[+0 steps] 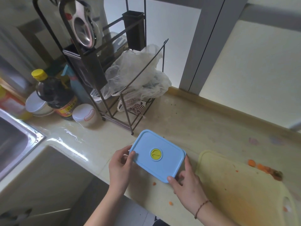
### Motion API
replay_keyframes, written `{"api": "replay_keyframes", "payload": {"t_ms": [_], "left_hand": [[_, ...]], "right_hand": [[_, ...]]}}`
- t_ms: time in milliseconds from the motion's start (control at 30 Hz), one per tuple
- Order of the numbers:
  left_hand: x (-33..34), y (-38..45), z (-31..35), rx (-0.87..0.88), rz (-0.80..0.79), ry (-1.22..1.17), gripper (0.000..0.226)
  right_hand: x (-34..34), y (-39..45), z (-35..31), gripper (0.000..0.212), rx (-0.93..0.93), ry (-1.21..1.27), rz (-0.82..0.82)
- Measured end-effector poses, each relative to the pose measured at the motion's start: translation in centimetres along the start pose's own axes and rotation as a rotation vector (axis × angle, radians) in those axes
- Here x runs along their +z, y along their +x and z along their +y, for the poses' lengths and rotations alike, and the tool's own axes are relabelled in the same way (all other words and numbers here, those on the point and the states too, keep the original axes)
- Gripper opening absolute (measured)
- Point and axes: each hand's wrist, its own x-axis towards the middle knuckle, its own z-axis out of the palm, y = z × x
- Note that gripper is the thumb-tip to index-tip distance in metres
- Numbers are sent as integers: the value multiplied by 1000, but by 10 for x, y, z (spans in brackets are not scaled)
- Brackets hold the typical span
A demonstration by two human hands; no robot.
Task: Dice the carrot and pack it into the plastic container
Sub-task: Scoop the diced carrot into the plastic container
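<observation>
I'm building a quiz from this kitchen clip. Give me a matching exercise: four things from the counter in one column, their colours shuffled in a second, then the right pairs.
Things:
1. container lid
2. cutting board
3. carrot scraps
4. cap of the dark sauce bottle

Colours:
A. orange
B. bright yellow
C. light blue
D. pale yellow-green

Pairs: 1-C, 2-D, 3-A, 4-B

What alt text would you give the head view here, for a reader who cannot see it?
Both hands grip a blue-lidded plastic container on a kitchen counter, left hand at its left end and right hand at its near right corner. Carrot scraps lie on a pale yellow cutting board to the right.
</observation>
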Motion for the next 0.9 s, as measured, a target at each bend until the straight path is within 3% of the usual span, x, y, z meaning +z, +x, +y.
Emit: {"api": "replay_keyframes", "payload": {"t_ms": [133, 233, 267, 333, 400, 433, 500, 533, 633, 767, 900], "left_hand": [[0, 4, -6, -7, -7, -32, 19], [-2, 8, 0, 34, -16, 85, 11], [-3, 10, 4, 129, -4, 166, 7], [-6, 17, 14, 490, -44, 324, 27], [-2, 32, 18, 868, -281, 494, 42], [2, 39, 22, 946, -395, 576, 48], [10, 50, 28, 883, -520, 686, 61], [15, 54, 30, 831, -521, 697, 65], [27, 57, 28, 759, -418, 621, 54], [35, 59, 20, 791, -301, 530, 34], [30, 60, 26, 736, -407, 516, 37]], "right_hand": [[4, 1, 5, 102, 23, 13, -33], [-2, 7, 4, 102, 48, -4, 11], [-5, 10, 2, 97, 45, 2, 70], [-8, 17, 0, 77, 1, 24, 196], [-8, 25, -3, 53, -26, 11, 269], [-8, 30, -5, 40, -9, 6, 287], [-6, 41, -9, 15, 54, 36, 316], [-6, 47, -11, 13, 70, 45, 319], [-4, 59, -10, 15, 86, 51, 287], [4, 64, -1, 17, 54, -25, 263], [8, 57, -4, 14, 130, 67, 302]]}}
